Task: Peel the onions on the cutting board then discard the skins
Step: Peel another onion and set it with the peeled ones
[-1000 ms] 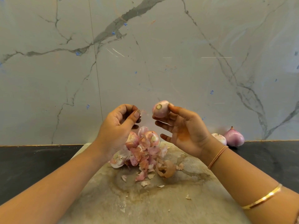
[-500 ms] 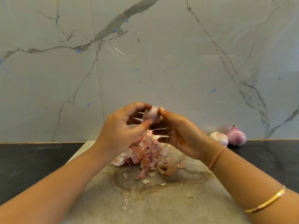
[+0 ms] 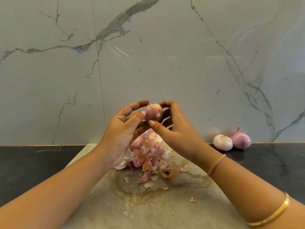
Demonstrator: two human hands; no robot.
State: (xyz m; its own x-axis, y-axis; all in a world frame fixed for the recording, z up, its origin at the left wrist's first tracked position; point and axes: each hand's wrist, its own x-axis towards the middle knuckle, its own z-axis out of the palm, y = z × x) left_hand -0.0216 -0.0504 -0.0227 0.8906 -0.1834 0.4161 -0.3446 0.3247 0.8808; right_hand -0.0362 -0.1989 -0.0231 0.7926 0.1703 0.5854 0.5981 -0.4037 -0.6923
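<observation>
Both my hands are up over the 12 o'clock end of the board (image 3: 148, 210), with one onion (image 3: 153, 112) between them, off the surface. My right hand (image 3: 179, 132) grips it: thumb under it at 6 o'clock, index finger curled over the top, the other fingers behind. My left hand (image 3: 121, 135) pinches it from 9 o'clock, thumb tip on its side and index finger arched to its top edge. The root end faces me, at about 4 o'clock on the bulb. The surface is pale pink and mostly bare; I can't tell if a thin layer remains.

The skins (image 3: 147, 154) are heaped on the board toward 12 o'clock, under my hands. One brown curled husk (image 3: 169, 172) lies at the pile's 4 o'clock and small flakes are scattered toward 6 o'clock.

At the board's 2 o'clock, on the dark counter (image 3: 33, 164) against the marble wall (image 3: 165, 63), are a pale onion (image 3: 222, 142) and a purple onion (image 3: 241, 140), touching. My right arm has a thin band (image 3: 216, 164) at the wrist and a gold bangle (image 3: 272, 214) further down.
</observation>
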